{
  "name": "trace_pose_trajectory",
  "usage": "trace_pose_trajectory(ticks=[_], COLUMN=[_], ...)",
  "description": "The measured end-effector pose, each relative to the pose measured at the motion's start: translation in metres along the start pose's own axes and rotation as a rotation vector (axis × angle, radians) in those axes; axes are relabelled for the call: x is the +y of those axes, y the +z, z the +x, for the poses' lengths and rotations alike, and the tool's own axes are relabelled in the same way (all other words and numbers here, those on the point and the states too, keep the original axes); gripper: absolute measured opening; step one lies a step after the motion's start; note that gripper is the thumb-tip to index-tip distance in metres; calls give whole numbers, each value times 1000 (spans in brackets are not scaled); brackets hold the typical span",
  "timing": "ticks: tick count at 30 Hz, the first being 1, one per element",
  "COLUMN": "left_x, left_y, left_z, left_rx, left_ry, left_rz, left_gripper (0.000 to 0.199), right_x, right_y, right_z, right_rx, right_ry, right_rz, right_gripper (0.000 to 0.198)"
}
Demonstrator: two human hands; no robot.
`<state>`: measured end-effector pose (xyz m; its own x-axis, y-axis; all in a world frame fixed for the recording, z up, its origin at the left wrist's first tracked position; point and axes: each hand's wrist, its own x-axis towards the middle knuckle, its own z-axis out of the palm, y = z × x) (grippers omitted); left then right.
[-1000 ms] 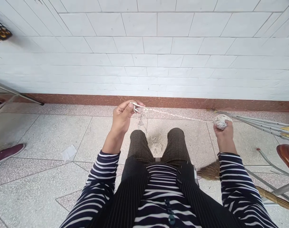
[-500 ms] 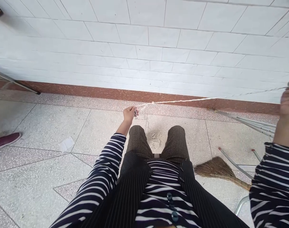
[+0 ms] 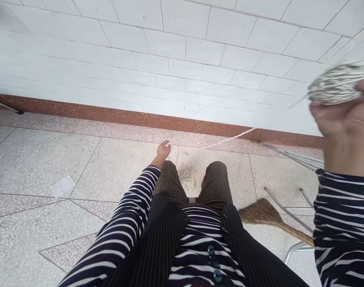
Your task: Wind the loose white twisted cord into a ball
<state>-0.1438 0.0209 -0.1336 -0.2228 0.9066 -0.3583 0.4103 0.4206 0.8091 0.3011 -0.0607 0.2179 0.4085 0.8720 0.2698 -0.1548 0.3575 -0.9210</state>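
My right hand (image 3: 339, 115) is raised at the right, its fingers wrapped round a ball of off-white string (image 3: 339, 81), which is blurred by motion. A pale length of the string (image 3: 236, 136) hangs in front of the wall base and fades toward my left hand. Low in front of my left knee, my left hand (image 3: 163, 150) is closed, with a bit of pale string at its fingertips; the rest of what it holds is hidden. Loose tangled string (image 3: 188, 178) lies on the floor between my knees.
A straw broom (image 3: 261, 213) lies right of my legs, beside metal-legged furniture (image 3: 289, 207). Folded metal tubes (image 3: 292, 153) lean near the wall base. A white paper (image 3: 63, 186) is on the floor at left. The tiled wall (image 3: 184, 48) stands close in front.
My right hand with the string ball has moved inward and up into fuller view. The string, taut between my hands before, now hangs slack. My left hand has moved slightly lower.
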Motion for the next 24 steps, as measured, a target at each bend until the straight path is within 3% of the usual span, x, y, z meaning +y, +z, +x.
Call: trace_pose_trajectory(ticks=[2,3,6,9,12,16,19,24], left_x=[10,18,51,97,142,177,180,154], left_y=[13,20,39,49,47,40,36,32], left_z=[-7,-13,-35,-58,-80,-100,-107,-98], left_rx=[-50,-82,-239,-474,-599,-683,-674,-447], left_ry=[50,77,229,579,748,789,778,833], left_rz=[29,30,-21,-206,-463,-582,-499,-249], left_gripper=[34,35,38,45,47,37,29,32], right_x=[11,19,48,72,86,91,93,93], right_y=[46,65,105,123,130,127,119,100], right_z=[-15,-23,-42,-51,-54,-56,-60,-72], right_rx=[-135,-138,-283,-409,-484,-488,-447,-407], right_ry=[201,259,438,538,601,590,593,593], right_rz=[48,48,-3,-57,-94,-56,-6,105], right_gripper=[31,33,44,40,35,35,38,49])
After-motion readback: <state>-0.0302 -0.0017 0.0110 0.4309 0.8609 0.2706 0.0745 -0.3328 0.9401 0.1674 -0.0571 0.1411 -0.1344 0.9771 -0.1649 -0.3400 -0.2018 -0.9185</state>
